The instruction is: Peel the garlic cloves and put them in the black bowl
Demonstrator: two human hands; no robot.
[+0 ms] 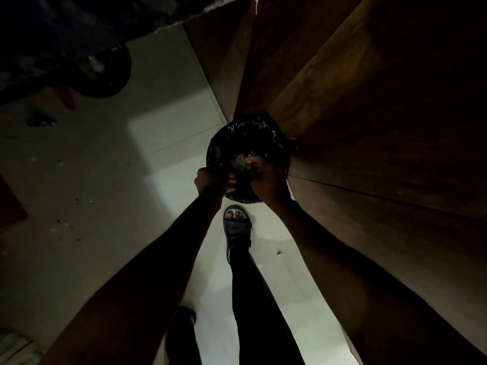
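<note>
The scene was dim. Both arms reached forward and down over a round bin lined with a black bag (247, 143), which stood on the pale floor (168, 127) against a brown wooden cabinet (369, 127) at its 3 o'clock side. The left hand (209, 180) was curled into a fist at the bin's 8 o'clock rim; it seemed to grip the edge of the bag, though the dark made that uncertain. The right hand (266, 177) hung over the bin's 5 o'clock part, its fingers bent downward; what it held, if anything, could not be told. Just beside its fingertips, inside the bag, lay a pale clump of papery scraps (240, 161), likely garlic skins. A sandalled foot (237, 222) stood at 6 o'clock of the bin. A dark round object (105, 75) lay far off at 10 o'clock; whether it was the black bowl could not be told.
</note>
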